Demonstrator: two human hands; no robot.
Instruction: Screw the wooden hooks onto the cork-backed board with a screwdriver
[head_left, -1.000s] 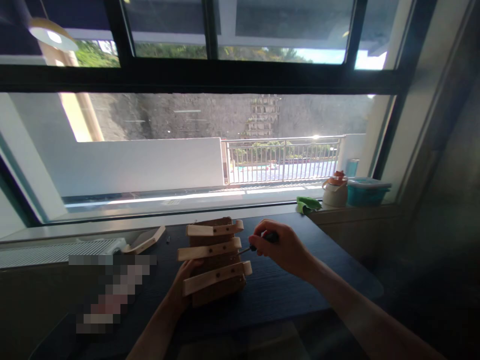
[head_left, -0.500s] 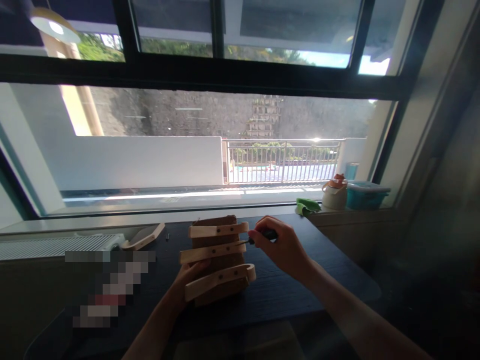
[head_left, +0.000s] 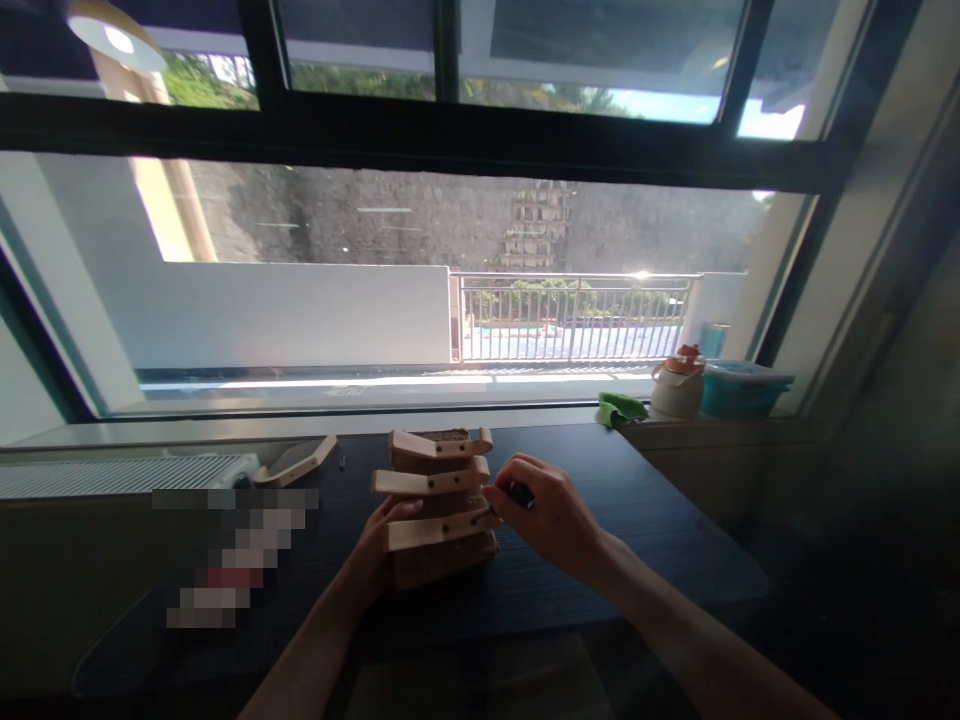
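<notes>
Wooden slatted piece (head_left: 439,500) stands mid-table (head_left: 645,500), toward the far edge. The left hand (head_left: 377,548) grips its side and the right hand (head_left: 551,518) is clenched round a screwdriver (head_left: 516,493) at the lowest slat. This looks like screw-driving, which calls for steady, in-line pressure.

Table (head_left: 600,560) bears wooden rack (head_left: 439,505); loose slat (head_left: 296,460) left of it; jar (head_left: 677,385) on sill (head_left: 712,425), far right.

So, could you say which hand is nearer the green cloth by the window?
Right. The right hand, holding a screwdriver, sits left of and below the cloth; the left hand is farther left, on the wooden rack.
</notes>
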